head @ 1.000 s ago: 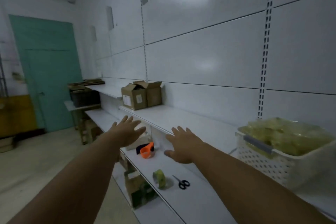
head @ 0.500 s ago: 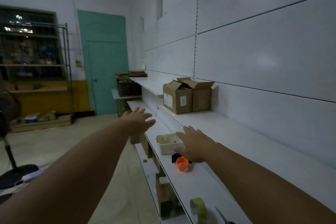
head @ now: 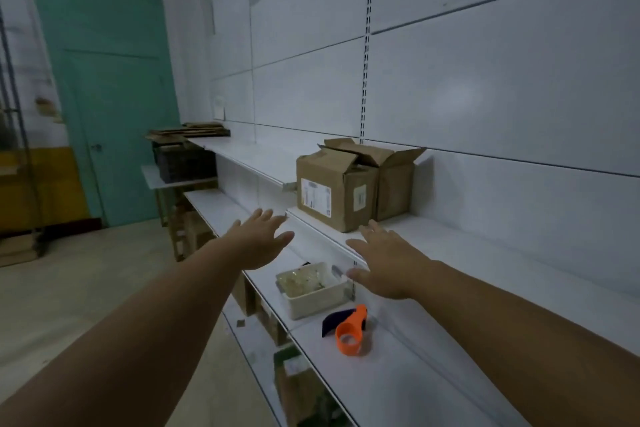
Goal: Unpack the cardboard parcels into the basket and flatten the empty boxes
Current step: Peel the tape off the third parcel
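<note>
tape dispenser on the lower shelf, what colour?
Orange with a dark part, possibly navy: tape dispenser, clearest in the head view.

Brown cardboard boxes [head: 337,184] with white labels sit on white shelves [head: 467,246]. The tape dispenser [head: 349,331] is orange and dark, maybe navy. A white tub [head: 313,302] holds something yellowish. The door [head: 107,97] is teal.
</note>
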A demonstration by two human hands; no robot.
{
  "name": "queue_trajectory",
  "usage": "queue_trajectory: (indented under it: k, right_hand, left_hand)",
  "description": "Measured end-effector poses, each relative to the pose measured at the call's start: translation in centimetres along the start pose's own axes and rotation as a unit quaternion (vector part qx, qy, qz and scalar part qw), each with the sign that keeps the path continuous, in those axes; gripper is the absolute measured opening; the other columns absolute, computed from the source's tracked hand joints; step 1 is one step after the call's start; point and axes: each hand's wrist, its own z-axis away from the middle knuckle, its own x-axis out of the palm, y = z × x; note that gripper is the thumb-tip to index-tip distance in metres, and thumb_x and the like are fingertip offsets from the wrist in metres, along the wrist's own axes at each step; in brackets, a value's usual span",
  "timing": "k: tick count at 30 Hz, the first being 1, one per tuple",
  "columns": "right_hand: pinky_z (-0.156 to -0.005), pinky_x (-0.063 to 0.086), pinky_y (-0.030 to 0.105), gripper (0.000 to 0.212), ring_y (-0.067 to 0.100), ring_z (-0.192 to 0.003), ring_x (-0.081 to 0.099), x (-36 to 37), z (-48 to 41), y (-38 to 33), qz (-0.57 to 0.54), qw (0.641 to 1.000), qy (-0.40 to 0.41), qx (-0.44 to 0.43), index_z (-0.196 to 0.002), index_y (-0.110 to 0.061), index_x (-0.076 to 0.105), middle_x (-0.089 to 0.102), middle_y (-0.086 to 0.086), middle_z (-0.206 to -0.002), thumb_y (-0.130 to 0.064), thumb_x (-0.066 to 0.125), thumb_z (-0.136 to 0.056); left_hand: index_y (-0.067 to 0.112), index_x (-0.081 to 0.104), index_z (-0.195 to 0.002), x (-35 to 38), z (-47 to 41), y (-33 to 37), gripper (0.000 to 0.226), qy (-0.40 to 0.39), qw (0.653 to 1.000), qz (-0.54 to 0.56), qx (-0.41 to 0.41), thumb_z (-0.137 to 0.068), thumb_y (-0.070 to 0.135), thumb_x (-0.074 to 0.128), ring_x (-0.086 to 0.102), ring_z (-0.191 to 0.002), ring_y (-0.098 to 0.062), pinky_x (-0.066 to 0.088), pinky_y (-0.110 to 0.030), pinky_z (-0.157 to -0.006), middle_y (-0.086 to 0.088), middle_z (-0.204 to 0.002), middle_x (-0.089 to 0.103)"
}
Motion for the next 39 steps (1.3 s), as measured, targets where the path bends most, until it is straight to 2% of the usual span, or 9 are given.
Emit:
queue_trajectory:
  k: [6,13,16,21,25,28,30,35,39]
  right_hand:
    - [-0.115,0.003,0.048,0.067,0.026,-0.144,-0.009,1.9,-6.2,2.2,0.022,0.998,0.053,0.031,-0.147,-0.02,0.016,0.003,0.01,-0.158,-0.053,0.036,-0.093]
    - [-0.117,0.011,0.042,0.071,0.023,-0.145,0.005,0.8,-14.3,5.5,-0.026,0.959,0.264,0.103,-0.147,-0.011,0.017,0.011,0.01,-0.157,-0.048,0.042,-0.092]
    - [-0.116,0.016,0.04,0.076,0.022,-0.143,0.013,1.3,-16.3,5.8,-0.052,0.949,0.293,0.107,-0.146,-0.01,0.019,0.019,0.009,-0.156,-0.049,0.048,-0.089]
    - [-0.091,0.041,0.034,0.056,0.025,-0.113,0.048,2.0,-17.9,6.0,-0.208,0.89,0.381,0.143,-0.122,-0.013,0.044,0.05,0.009,-0.125,-0.04,0.068,-0.079]
    - [-0.084,0.043,0.033,0.037,0.023,-0.104,0.048,1.1,-18.7,5.7,-0.153,0.895,0.391,0.153,-0.104,-0.01,0.057,0.057,0.006,-0.106,-0.035,0.068,-0.079]
    - [-0.081,0.042,0.032,0.028,0.021,-0.1,0.047,0.1,-17.9,5.3,-0.138,0.915,0.361,0.118,-0.092,-0.006,0.065,0.063,0.006,-0.094,-0.032,0.063,-0.083]
    - [-0.078,0.043,0.032,0.023,0.02,-0.095,0.049,-0.3,-16.7,5.3,-0.143,0.915,0.357,0.117,-0.092,-0.005,0.066,0.064,0.007,-0.091,-0.026,0.065,-0.082]
    - [-0.068,0.046,0.035,0.016,0.024,-0.077,0.051,-0.3,-13.1,4.6,-0.124,0.893,0.412,0.13,-0.079,0.004,0.059,0.057,0.011,-0.079,-0.012,0.059,-0.077]
    - [-0.06,0.04,0.027,0.028,0.013,-0.067,0.049,-1.0,-11.4,4.4,-0.189,0.844,0.477,0.155,-0.079,0.005,0.056,0.053,0.006,-0.071,-0.022,0.049,-0.077]
  left_hand:
    - [0.023,0.017,-0.148,1.1,-6.2,-3.2,0.059,-0.016,1.0,-0.002,0.009,-0.097,0.051,0.027,0.0,-0.146,-0.022,0.006,-0.049,-0.115,-0.005,-0.158,0.009]
    - [0.019,0.018,-0.148,-1.4,-12.6,-5.4,0.062,0.013,0.999,0.019,0.032,-0.096,0.047,0.037,0.015,-0.144,-0.022,0.018,-0.039,-0.114,-0.006,-0.157,0.017]
    - [0.021,0.018,-0.148,-1.5,-15.3,-6.0,0.064,0.024,0.998,0.043,0.032,-0.095,0.046,0.042,0.027,-0.14,-0.025,0.025,-0.039,-0.111,-0.007,-0.155,0.024]
    - [0.017,0.012,-0.149,0.4,-20.8,-6.9,0.073,0.008,0.996,0.066,0.052,-0.092,0.037,0.053,0.025,-0.141,-0.026,0.025,-0.039,-0.112,-0.008,-0.156,0.019]
    - [0.021,0.009,-0.149,1.4,-25.1,-7.6,0.076,0.032,0.983,0.168,0.072,-0.091,0.045,0.051,0.034,-0.137,-0.029,0.032,-0.042,-0.108,-0.009,-0.152,0.03]
    - [0.03,0.028,-0.142,2.5,-26.9,-7.5,0.06,0.1,0.948,0.27,0.134,-0.09,0.049,0.049,0.054,-0.119,-0.023,0.048,-0.041,-0.092,-0.003,-0.134,0.054]
    - [0.026,0.044,-0.128,2.7,-27.5,-7.9,0.045,0.157,0.912,0.348,0.151,-0.09,0.05,0.049,0.065,-0.094,-0.017,0.055,-0.032,-0.07,0.003,-0.103,0.065]
    - [0.012,0.059,-0.07,2.3,-28.1,-8.1,0.033,0.27,0.844,0.386,0.255,-0.093,0.03,0.044,0.057,-0.056,-0.024,0.051,-0.042,-0.057,-0.007,-0.057,0.057]
    - [0.016,0.057,-0.06,0.7,-27.8,-6.0,0.038,0.253,0.793,0.447,0.327,-0.095,0.015,0.045,0.048,-0.048,-0.02,0.042,-0.028,-0.052,-0.006,-0.049,0.051]
